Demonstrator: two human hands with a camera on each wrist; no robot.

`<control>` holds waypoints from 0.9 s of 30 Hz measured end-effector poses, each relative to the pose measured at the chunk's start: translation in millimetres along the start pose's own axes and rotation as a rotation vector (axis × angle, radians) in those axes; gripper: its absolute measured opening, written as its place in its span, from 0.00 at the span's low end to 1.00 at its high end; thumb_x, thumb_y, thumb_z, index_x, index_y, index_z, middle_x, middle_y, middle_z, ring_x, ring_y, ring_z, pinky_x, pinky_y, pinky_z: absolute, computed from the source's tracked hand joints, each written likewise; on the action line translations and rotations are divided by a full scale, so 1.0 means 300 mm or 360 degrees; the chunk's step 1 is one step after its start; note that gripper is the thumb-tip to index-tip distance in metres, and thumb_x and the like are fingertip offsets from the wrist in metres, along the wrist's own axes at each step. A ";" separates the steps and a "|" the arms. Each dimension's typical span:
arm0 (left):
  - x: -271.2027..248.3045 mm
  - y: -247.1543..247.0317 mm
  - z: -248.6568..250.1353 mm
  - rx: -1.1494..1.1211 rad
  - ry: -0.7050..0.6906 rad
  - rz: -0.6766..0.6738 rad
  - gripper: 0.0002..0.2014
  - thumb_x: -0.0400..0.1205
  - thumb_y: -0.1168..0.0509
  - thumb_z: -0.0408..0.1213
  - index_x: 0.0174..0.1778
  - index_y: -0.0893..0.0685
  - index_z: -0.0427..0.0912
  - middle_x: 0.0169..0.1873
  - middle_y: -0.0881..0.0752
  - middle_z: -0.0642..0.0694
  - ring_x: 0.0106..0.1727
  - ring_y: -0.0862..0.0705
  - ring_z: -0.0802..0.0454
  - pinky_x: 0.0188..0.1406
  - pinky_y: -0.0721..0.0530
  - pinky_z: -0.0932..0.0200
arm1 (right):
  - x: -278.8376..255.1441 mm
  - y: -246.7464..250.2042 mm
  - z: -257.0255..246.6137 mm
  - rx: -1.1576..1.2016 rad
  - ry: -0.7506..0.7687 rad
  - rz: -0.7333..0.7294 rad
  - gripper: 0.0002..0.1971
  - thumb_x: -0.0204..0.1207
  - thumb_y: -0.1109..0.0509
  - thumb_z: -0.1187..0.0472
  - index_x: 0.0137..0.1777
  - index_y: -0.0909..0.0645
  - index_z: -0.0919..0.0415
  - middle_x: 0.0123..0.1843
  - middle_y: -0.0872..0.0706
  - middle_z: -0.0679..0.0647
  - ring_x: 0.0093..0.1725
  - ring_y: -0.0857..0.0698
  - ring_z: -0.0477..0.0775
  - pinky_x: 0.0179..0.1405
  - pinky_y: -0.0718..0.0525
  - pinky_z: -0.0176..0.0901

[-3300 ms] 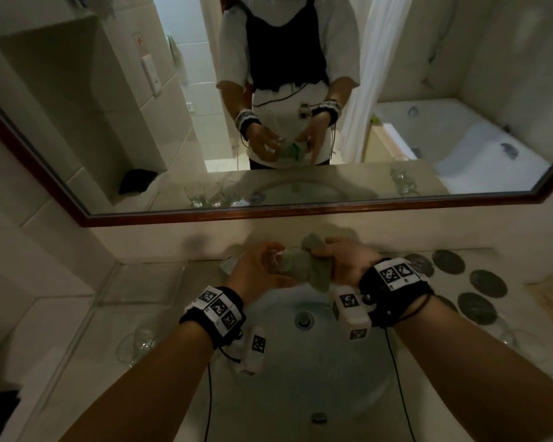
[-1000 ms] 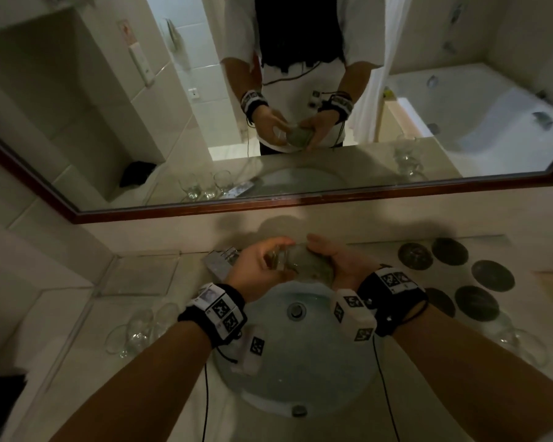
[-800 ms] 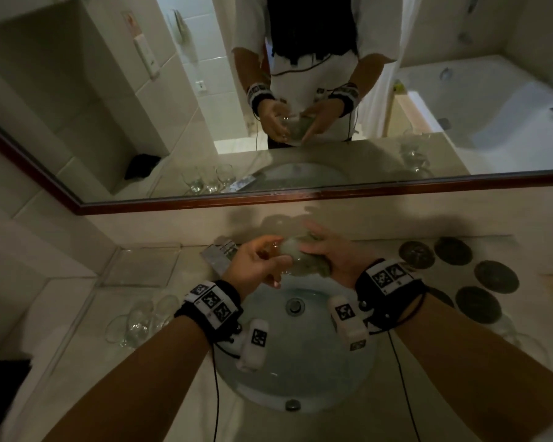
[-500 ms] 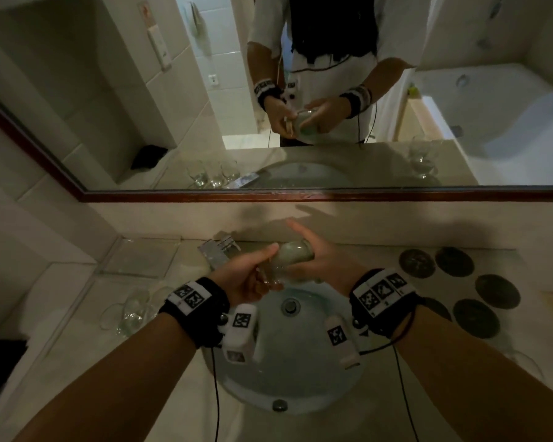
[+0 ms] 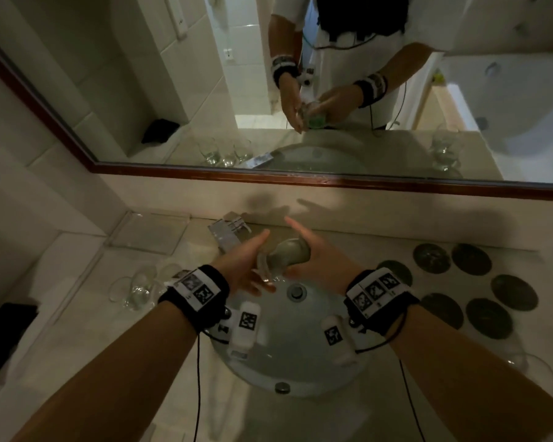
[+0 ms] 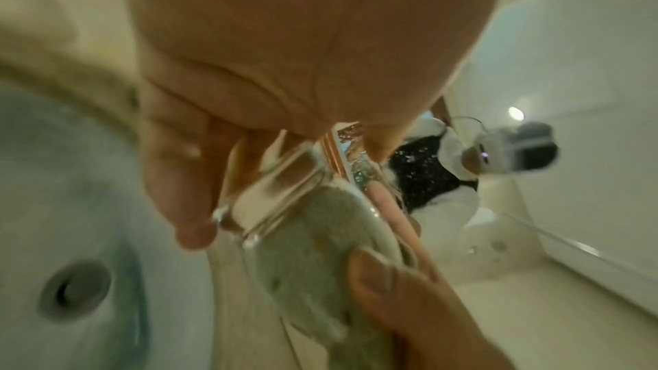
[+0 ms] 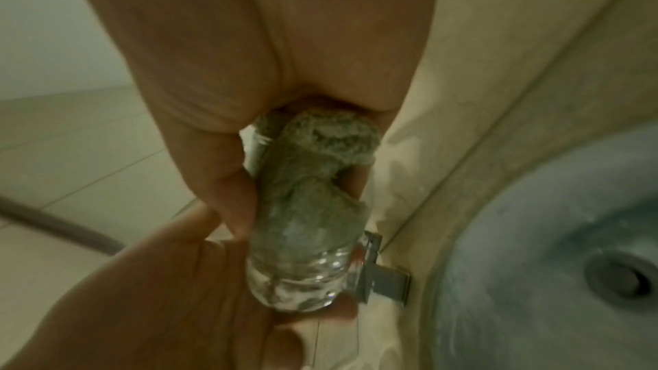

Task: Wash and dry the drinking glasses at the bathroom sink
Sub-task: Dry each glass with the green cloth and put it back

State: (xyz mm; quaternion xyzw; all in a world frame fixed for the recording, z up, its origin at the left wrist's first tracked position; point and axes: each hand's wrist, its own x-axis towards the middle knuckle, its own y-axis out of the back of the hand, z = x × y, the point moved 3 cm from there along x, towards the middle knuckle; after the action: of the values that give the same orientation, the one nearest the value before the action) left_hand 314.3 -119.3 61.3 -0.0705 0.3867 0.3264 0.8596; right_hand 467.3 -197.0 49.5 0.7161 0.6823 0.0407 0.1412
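**Glass held over sink, cloth inside**

Left hand (image 5: 243,266) fingers grasp the glass (image 5: 270,269) base. Right hand (image 5: 320,263) fingers clenched around the glass's cloth (image 7: 313,179)-stuffed end. Glass lies sideways between both hands, above the sink (image 5: 300,355).

right hand (image 7: 249,72) grips cloth (image 7: 313,179) stuffed in glass (image 7: 302,277) | left hand (image 7: 160,291) cups glass base | sink (image 7: 534,235) right

Glass (image 5: 268,266) rim hidden under cloth (image 5: 292,252) (left-wrist view blurred)
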 end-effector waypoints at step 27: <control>-0.050 0.256 -0.347 0.0542 -0.0743 0.0614 0.31 0.61 0.16 0.48 0.58 0.21 0.59 0.51 0.16 0.59 0.52 0.16 0.58 0.50 0.17 0.61 | 0.189 -0.447 0.006 0.0404 -0.0495 0.0408 0.17 0.74 0.21 0.53 0.62 0.17 0.47 0.61 0.14 0.57 0.56 0.12 0.56 0.57 0.11 0.54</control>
State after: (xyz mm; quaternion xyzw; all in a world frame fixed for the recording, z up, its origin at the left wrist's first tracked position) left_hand 195.4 -106.1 10.1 0.2248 0.2348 0.4209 0.8469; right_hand 341.9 -137.3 5.7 0.8067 0.5554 -0.1386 0.1470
